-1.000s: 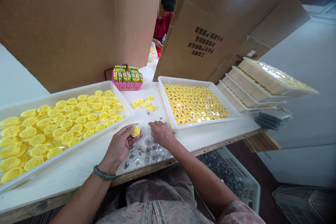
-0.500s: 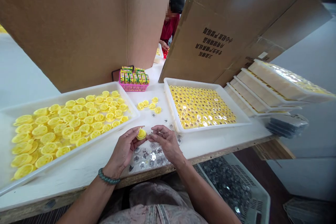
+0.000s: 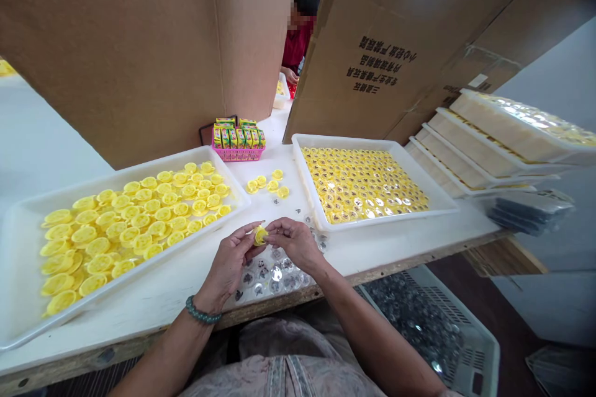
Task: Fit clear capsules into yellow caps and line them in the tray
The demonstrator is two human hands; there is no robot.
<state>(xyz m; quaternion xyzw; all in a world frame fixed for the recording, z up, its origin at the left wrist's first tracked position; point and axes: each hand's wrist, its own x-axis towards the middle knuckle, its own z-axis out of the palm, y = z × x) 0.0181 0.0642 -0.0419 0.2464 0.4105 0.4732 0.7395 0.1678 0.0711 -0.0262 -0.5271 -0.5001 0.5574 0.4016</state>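
Note:
My left hand (image 3: 230, 263) pinches a small yellow round cap (image 3: 260, 236) just above the table's near edge. My right hand (image 3: 294, 242) meets it from the right, its fingertips closed on the same cap. Below both hands lie several clear round discs (image 3: 272, 274) on the white table. A white tray (image 3: 18, 223) of loose yellow caps (image 3: 139, 214) stands to the left. Another white tray (image 3: 305, 164) to the right holds yellow caps with clear tops (image 3: 365, 186) packed in rows.
A few loose yellow caps (image 3: 267, 184) lie between the trays. A pink basket (image 3: 237, 152) of small boxes stands behind them. Cardboard sheets (image 3: 139, 37) wall the back. Stacked white trays (image 3: 498, 142) sit at right. A grey crate (image 3: 428, 322) of clear discs is below. Another person (image 3: 300, 37) works beyond.
My right hand rose from the clear discs on the table and came to the yellow cap in my left hand. Both hands now pinch it together.

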